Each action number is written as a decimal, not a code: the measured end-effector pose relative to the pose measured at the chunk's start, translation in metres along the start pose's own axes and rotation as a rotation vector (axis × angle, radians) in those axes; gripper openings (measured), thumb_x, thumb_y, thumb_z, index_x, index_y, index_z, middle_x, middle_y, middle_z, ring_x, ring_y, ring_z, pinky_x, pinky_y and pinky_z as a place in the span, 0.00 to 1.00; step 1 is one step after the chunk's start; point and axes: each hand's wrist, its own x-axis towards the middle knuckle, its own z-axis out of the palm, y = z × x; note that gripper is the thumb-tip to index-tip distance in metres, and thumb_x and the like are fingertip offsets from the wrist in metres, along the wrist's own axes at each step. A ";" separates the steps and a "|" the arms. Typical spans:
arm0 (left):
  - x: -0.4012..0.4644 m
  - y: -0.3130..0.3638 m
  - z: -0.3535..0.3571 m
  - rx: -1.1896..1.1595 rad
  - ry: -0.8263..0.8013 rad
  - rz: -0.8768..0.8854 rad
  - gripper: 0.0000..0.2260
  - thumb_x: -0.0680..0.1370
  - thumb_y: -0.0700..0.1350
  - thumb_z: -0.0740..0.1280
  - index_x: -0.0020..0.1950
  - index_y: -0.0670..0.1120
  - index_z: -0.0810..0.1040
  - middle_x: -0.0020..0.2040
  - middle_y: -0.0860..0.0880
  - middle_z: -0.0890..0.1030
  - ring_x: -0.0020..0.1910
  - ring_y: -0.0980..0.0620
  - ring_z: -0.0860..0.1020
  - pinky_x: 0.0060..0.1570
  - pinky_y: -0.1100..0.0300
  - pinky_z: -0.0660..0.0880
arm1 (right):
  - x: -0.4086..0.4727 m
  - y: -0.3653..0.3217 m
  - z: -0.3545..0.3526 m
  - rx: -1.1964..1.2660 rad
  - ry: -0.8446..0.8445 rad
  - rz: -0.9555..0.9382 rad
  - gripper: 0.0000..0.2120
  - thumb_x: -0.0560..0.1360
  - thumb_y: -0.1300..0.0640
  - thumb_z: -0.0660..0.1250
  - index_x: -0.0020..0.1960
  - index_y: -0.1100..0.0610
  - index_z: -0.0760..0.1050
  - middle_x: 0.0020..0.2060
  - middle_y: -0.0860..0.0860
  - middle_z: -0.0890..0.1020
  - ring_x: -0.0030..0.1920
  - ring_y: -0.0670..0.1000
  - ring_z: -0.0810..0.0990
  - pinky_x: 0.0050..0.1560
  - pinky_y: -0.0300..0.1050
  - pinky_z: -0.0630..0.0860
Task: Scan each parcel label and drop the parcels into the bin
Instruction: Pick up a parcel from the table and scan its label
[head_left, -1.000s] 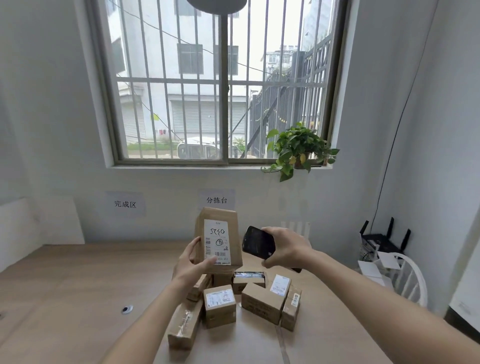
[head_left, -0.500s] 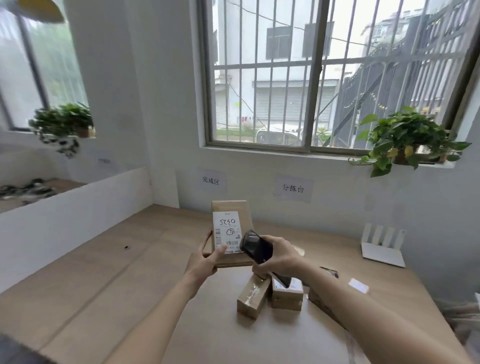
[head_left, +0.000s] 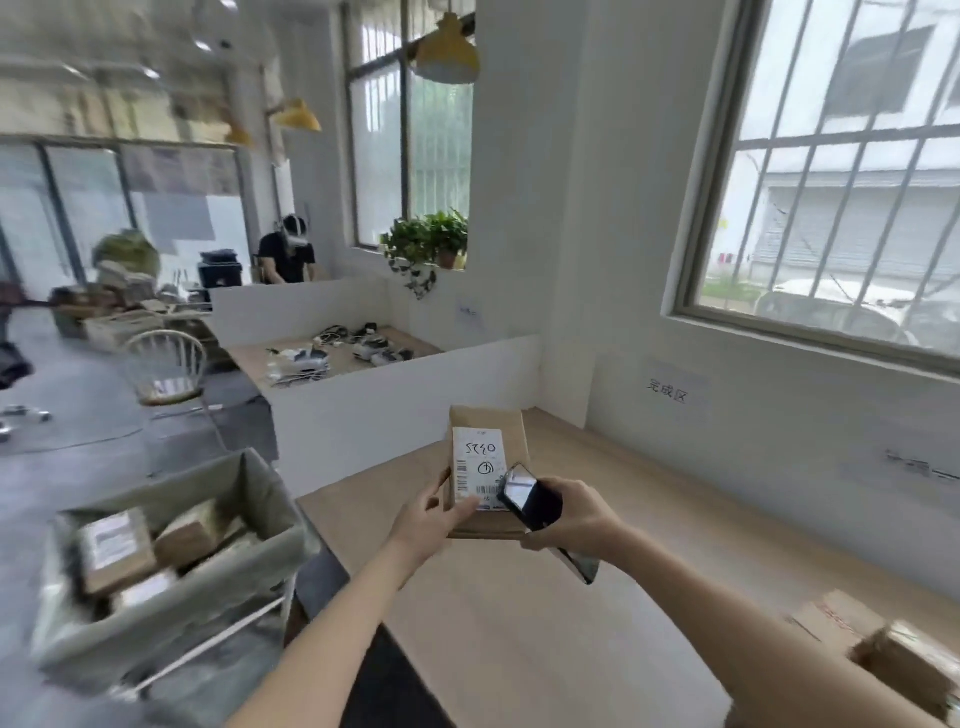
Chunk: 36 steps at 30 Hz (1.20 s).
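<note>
Above the wooden surface (head_left: 519, 649): left hand (head_left: 431, 525) gripping one cardboard parcel (head_left: 488, 467), right hand (head_left: 576, 519) clutching a black phone (head_left: 535, 506) at its label (head_left: 479, 467). Parcel standing upright, long axis vertical, label facing the wearer. Several parcels are lying in the fabric bin (head_left: 249, 499) at left; more parcels (head_left: 878, 649) are waiting at right, so the task looks partway done.

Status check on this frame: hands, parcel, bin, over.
Left hand holds brown cardboard parcel upright, label showing. Right hand grips black phone scanner at label. Grey fabric bin left, path clear.
</note>
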 end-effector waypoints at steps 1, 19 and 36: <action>0.005 -0.005 -0.029 0.032 0.029 0.005 0.27 0.66 0.65 0.76 0.63 0.65 0.74 0.53 0.58 0.83 0.54 0.55 0.80 0.56 0.58 0.76 | 0.016 -0.019 0.017 0.003 -0.018 -0.018 0.22 0.56 0.48 0.80 0.46 0.51 0.78 0.40 0.46 0.82 0.41 0.50 0.79 0.42 0.48 0.76; -0.007 -0.100 -0.359 0.128 0.443 -0.082 0.54 0.59 0.79 0.68 0.79 0.56 0.61 0.69 0.52 0.76 0.67 0.48 0.74 0.68 0.45 0.71 | 0.176 -0.275 0.248 -0.023 -0.355 -0.398 0.18 0.63 0.52 0.81 0.48 0.50 0.78 0.40 0.46 0.81 0.40 0.46 0.77 0.39 0.43 0.72; 0.156 -0.182 -0.475 0.176 0.519 -0.253 0.34 0.75 0.60 0.70 0.78 0.53 0.63 0.73 0.56 0.71 0.73 0.51 0.67 0.73 0.45 0.65 | 0.406 -0.303 0.398 -0.048 -0.537 -0.399 0.27 0.58 0.44 0.81 0.53 0.48 0.77 0.44 0.44 0.81 0.45 0.48 0.81 0.44 0.45 0.80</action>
